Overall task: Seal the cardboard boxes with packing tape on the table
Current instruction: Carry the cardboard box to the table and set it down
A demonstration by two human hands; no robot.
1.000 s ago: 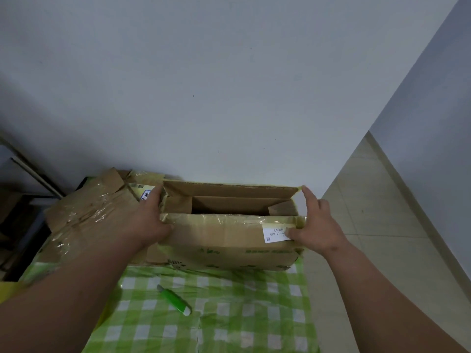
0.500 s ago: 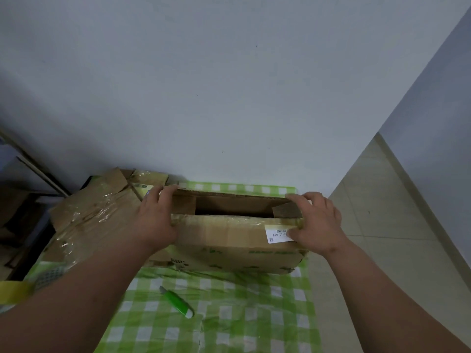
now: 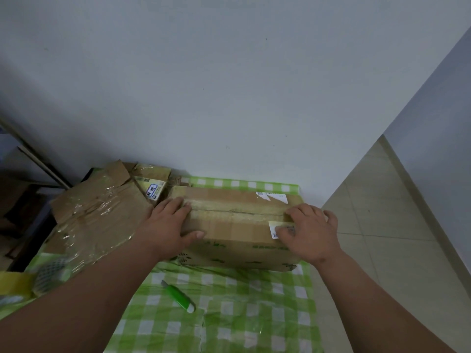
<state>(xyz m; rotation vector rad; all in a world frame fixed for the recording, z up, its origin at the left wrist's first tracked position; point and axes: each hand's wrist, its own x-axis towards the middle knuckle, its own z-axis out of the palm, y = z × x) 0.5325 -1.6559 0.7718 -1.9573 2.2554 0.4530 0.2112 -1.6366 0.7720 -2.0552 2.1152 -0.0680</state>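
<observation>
Item: cardboard box, brown, green print on the near face, standing on the green-checked tablecloth at the table's far right, close to the wall.

Contact: left fingers lie straight and flat over the left end of the centre seam, thumb along the near top edge; nothing grasped. Right fingers lie flat, slightly bent, on the right end of the seam, partly covering a white label; nothing grasped.

Left hand and right hand: palms down, both pressing the flaps shut, forearms running back to the near corners of the view.

Progress, judged: flaps closed and meeting; old glossy tape shows along the seam, fresh strip not evident. Sealing appears still to do.

Nearby: yellowish tape roll at the left edge; green utility knife on the cloth, apart from both hands; flattened, film-covered cardboard just left of the box.
</observation>
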